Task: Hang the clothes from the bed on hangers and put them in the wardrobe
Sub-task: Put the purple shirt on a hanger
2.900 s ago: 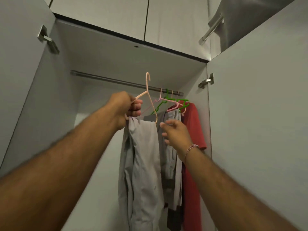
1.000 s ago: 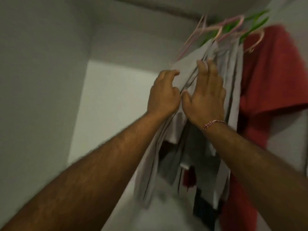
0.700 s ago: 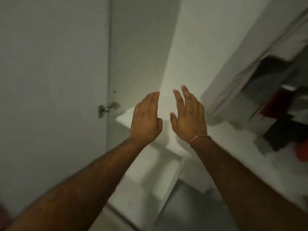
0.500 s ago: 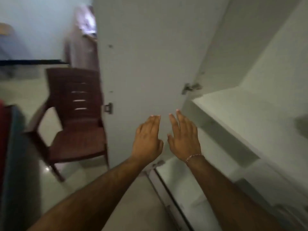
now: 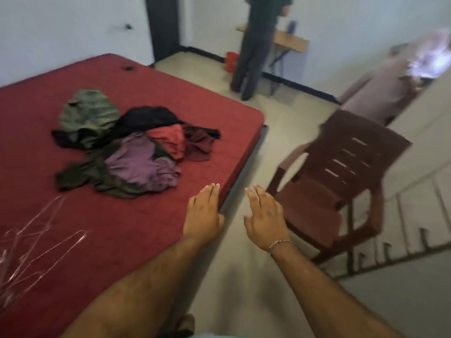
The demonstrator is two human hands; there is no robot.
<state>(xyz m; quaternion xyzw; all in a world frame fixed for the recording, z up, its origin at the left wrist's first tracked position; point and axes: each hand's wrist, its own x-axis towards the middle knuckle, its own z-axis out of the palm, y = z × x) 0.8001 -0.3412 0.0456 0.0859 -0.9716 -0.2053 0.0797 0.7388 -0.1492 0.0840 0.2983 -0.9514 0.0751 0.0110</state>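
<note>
Hands, left (image 5: 204, 217) & right (image 5: 265, 217), hung empty w/ fingers straight, loosely together. Clothes (image 5: 131, 146) sat piled on the bed (image 5: 73, 252), hangers (image 5: 31, 245) nearby.

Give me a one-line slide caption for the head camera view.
Both empty hands, left and right, reach toward a clothes pile on the red bed.

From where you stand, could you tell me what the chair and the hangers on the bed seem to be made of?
Chair: probably moulded plastic, brown with a dull sheen; one-piece form and slotted back suggest it.
Hangers: thin pale pink, likely plastic, though blur leaves coated wire possible.
</note>
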